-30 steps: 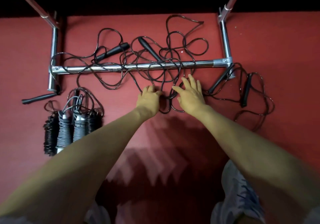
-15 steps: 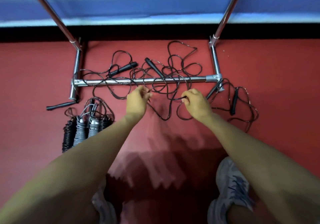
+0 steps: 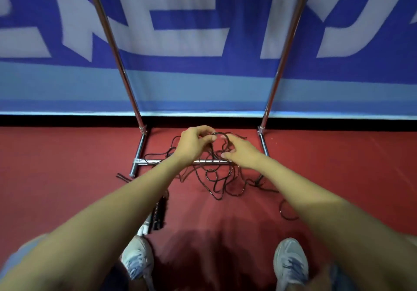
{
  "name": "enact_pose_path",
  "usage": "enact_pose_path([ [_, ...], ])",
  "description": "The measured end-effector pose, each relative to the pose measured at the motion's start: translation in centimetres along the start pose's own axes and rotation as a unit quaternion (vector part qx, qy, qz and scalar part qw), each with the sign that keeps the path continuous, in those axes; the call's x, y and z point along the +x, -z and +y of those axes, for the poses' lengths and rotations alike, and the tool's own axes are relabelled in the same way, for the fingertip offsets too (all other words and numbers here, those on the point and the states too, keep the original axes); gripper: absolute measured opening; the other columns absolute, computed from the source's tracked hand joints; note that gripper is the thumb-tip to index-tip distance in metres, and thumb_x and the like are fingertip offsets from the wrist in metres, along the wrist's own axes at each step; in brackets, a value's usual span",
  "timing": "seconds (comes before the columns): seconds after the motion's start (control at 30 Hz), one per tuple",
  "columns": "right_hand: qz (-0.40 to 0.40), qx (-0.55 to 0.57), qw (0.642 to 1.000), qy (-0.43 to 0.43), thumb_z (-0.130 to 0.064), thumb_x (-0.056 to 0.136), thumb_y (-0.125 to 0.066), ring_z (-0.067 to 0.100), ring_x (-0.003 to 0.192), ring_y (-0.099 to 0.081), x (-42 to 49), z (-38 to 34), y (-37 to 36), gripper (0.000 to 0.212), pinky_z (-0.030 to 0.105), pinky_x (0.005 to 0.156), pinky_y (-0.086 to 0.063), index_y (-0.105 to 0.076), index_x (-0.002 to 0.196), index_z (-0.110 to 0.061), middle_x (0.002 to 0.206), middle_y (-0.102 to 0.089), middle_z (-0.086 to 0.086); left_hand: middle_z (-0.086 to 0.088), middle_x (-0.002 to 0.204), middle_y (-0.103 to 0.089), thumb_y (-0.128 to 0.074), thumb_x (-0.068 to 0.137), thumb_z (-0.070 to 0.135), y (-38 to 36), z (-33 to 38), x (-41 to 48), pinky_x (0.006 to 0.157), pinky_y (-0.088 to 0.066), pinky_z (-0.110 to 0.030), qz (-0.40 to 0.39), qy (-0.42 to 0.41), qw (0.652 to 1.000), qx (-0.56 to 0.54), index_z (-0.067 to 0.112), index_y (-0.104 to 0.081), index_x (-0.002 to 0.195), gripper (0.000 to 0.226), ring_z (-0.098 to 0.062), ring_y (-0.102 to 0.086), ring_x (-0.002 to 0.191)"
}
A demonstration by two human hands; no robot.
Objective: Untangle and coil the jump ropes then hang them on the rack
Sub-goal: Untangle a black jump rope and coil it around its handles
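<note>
Jump ropes (image 3: 216,178): thin black cords in one tangle on the red floor (image 3: 67,178), draped over the low crossbar (image 3: 207,161) of the rack (image 3: 113,42), between its two base tubes. Far part of the tangle lifted between both hands, one arched loop running from the left hand (image 3: 194,143) across to the right hand (image 3: 242,153). Left hand curled round that loop, fingers closed on the cord. Right hand just to the right and slightly nearer, fingers bent onto several strands; exact pinch hard to make out. Hands close together, not touching.

Hidden or unclear: part of the crossbar and of the tangle behind both wrists; single ropes impossible to tell apart in the knot. Near left, coiled ropes (image 3: 159,214), mostly covered by the left forearm and blurred. Just left of the rack's left foot, one black handle (image 3: 123,178), only partly seen. Rack uprights cut off at the top edge.

Tangle stretched mainly left to right along the crossbar, loops trailing toward the near side; one stray loop (image 3: 287,214) lying apart at the near right. Handle slanted, far left to near right.
</note>
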State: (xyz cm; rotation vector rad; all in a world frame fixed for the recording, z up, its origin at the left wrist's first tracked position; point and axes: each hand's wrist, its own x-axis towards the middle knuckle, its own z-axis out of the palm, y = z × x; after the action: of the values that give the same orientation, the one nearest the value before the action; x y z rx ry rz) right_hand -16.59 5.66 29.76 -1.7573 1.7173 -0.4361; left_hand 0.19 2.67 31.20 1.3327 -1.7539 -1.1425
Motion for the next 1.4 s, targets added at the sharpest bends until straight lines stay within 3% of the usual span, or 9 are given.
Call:
enact_pose_path([
  [0.27, -0.013, 0.157, 0.987, 0.025, -0.02, 0.079, -0.079, 0.018, 0.097, -0.062, -2.7, -3.6, 3.5, 0.039, 0.039, 0.093, -0.05, -0.059, 0.113, -0.02, 0.107, -0.065, 0.0, -0.01, 0.077, -0.061, -0.062, 0.089, -0.002, 2.9, 6.9, -2.0, 0.065, -0.058, -0.021, 0.045, 0.007, 0.967, -0.251, 0.002, -0.062, 0.088, 0.004, -0.008, -0.065, 0.058],
  [0.53, 0.095, 0.162, 0.982, 0.023, -0.017, 0.094, -0.06, 0.003, 0.049, -0.061, -2.2, -4.1, 1.7, 0.016, 0.021, 0.061, -0.05, -0.059, 0.079, -0.021, 0.061, -0.062, -0.003, -0.009, 0.088, -0.068, -0.063, 0.09, 0.003, 2.3, 6.2, -2.2, 0.074, -0.058, -0.023, 0.006, 0.006, 0.953, -0.303, 0.005, -0.063, 0.096, 0.006, -0.015, -0.07, 0.078],
  [0.67, 0.118, 0.199, 0.973, -0.001, -0.02, 0.094, -0.062, 0.007, 0.052, -0.065, -0.6, -4.4, 2.4, 0.014, 0.018, 0.059, -0.055, -0.061, 0.08, -0.016, 0.064, -0.065, 0.003, -0.004, 0.12, -0.063, -0.054, 0.097, 0.012, 2.1, 2.6, -1.7, 0.086, -0.048, -0.017, -0.054, 0.029, 0.996, -0.065, 0.011, -0.057, 0.126, 0.029, -0.015, -0.061, 0.109],
  [0.77, 0.103, 0.269, 0.958, 0.001, -0.015, 0.095, -0.059, 0.016, 0.061, -0.068, 0.8, -5.2, 2.9, 0.016, 0.028, 0.065, -0.06, -0.061, 0.08, -0.011, 0.075, -0.065, 0.014, 0.001, 0.129, -0.052, -0.052, 0.097, 0.005, 1.3, 0.8, -1.3, 0.084, -0.042, -0.005, -0.161, 0.032, 0.984, 0.064, 0.009, -0.043, 0.141, 0.046, -0.007, -0.049, 0.115],
  [0.87, 0.106, 0.338, 0.935, -0.002, -0.016, 0.097, -0.057, 0.014, 0.058, -0.067, 1.8, -6.1, 3.9, 0.02, 0.027, 0.063, -0.06, -0.061, 0.079, -0.007, 0.07, -0.063, 0.012, 0.003, 0.119, -0.057, -0.053, 0.097, 0.008, 1.4, -0.2, -0.1, 0.1, -0.045, -0.027, -0.121, 0.024, 0.991, 0.055, 0.013, -0.049, 0.137, 0.041, -0.008, -0.052, 0.107],
  [0.93, 0.096, 0.379, 0.921, -0.004, -0.017, 0.097, -0.058, 0.012, 0.056, -0.067, 2.3, -6.7, 4.4, 0.021, 0.025, 0.062, -0.06, -0.061, 0.079, -0.006, 0.07, -0.062, 0.011, 0.001, 0.103, -0.064, -0.056, 0.097, 0.013, 1.9, -0.8, 0.6, 0.096, -0.048, -0.034, -0.082, 0.033, 0.995, 0.048, 0.015, -0.062, 0.123, 0.027, -0.012, -0.058, 0.093],
  [1.1, 0.034, 0.473, 0.88, -0.025, -0.026, 0.094, -0.061, 0.013, 0.067, -0.067, 3.2, -7.7, 4.2, 0.027, 0.028, 0.069, -0.06, -0.058, 0.109, -0.004, 0.092, -0.062, 0.011, -0.002, 0.089, -0.068, -0.063, 0.092, 0.021, 2.9, -0.4, 1.9, 0.06, -0.044, -0.008, 0.033, 0.034, 0.995, 0.089, 0.009, -0.069, 0.113, 0.025, -0.01, -0.058, 0.071],
  [1.27, -0.036, 0.183, 0.982, -0.034, -0.015, 0.087, -0.07, 0.018, 0.105, -0.06, 4.1, -6.5, 2.0, 0.06, 0.029, 0.085, -0.05, -0.044, 0.141, -0.011, 0.129, -0.057, 0.008, -0.002, 0.105, -0.073, -0.064, 0.091, 0.028, 4.4, 1.9, 2.6, 0.082, -0.041, -0.017, 0.111, 0.003, 0.99, 0.083, 0.011, -0.072, 0.111, 0.028, -0.01, -0.064, 0.096],
  [1.4, -0.035, 0.085, 0.996, 0.014, -0.03, 0.086, -0.069, 0.017, 0.104, -0.057, 3.9, -6.7, 0.6, 0.051, 0.026, 0.082, -0.043, -0.053, 0.133, -0.02, 0.12, -0.061, 0.0, 0.002, 0.091, -0.074, -0.067, 0.089, 0.026, 4.6, 3.8, 2.2, 0.083, -0.048, -0.022, 0.062, -0.02, 0.998, 0.027, 0.01, -0.074, 0.1, 0.021, -0.008, -0.066, 0.087],
])
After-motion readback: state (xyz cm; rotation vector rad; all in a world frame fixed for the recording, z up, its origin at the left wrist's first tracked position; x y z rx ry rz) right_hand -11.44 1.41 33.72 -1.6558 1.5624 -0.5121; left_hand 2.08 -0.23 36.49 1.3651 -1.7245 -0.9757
